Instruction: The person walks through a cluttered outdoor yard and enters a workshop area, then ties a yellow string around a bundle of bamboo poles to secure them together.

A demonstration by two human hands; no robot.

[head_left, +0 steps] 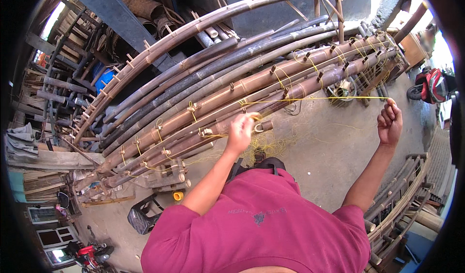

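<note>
A thin yellow string (334,98) runs taut above the bamboo poles to my right hand (389,122). That hand is raised out to the right, its fingers pinched on the string's end. My left hand (240,131) is closed beside the near bamboo pole (312,84), with yellow string at its fingertips. Short dark pegs (286,93) stand up from this pole. A second long brown pole (252,83) lies parallel behind it, with string loops tied around several pegs. Loose tangled string (266,144) hangs below my left hand and spreads over the floor.
Dark bamboo poles (193,84) and a curved pegged bamboo piece (193,28) lie farther back. A black plastic stool (144,215) and a yellow cup-like object (178,196) stand at lower left. Stacked bamboo (402,186) is at right, below a red motorbike (433,85).
</note>
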